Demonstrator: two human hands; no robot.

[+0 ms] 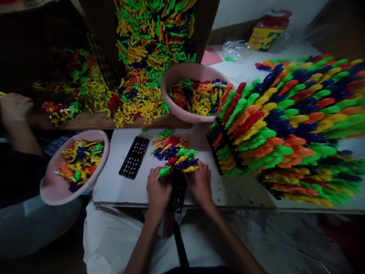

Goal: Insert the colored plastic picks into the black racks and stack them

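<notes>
A black perforated tray [178, 192] lies at the near edge of the white table, between my two hands. Small plastic figures [182, 161] in green, yellow, blue and red stand in rows at its far end. My left hand [158, 188] is closed at the tray's left side, with a green plastic figure [164, 172] at its fingertips. At the right side, my right hand [201, 184] has its fingers curled in against the yellow and blue figures; what they pinch is hidden. Just beyond the tray is a loose pile of figures [168, 146].
Another black perforated tray [134, 157] lies to the left. Filled trays of figures [273, 125] crowd the right. Pink basins [186, 114] [53, 192] hold more figures, and a large heap [155, 49] rises behind. Another person's hand [15, 106] is at far left.
</notes>
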